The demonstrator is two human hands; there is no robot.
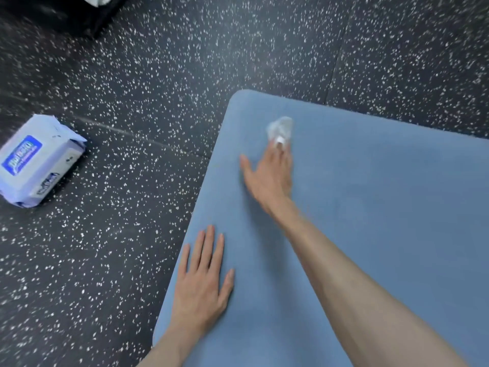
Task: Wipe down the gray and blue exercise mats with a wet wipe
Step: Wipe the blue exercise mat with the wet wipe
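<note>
Wiping looks underway: right hand (267, 176), fingers extended, presses the wet wipe (281, 128) near the blue mat (370, 194)'s far corner, left hand (202, 282) lies flat, gray mat unseen.

Wipe (281, 127) on mat (370, 207) (far corner); wipes pack (37, 160) on floor (158, 75), left.

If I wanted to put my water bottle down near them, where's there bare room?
The speckled black rubber floor is bare between the pale blue wet-wipe pack and the blue exercise mat, and beyond the mat's far edge. The mat's near-left part is crowded: the left hand lies flat there, and the right hand works a white wipe.
</note>
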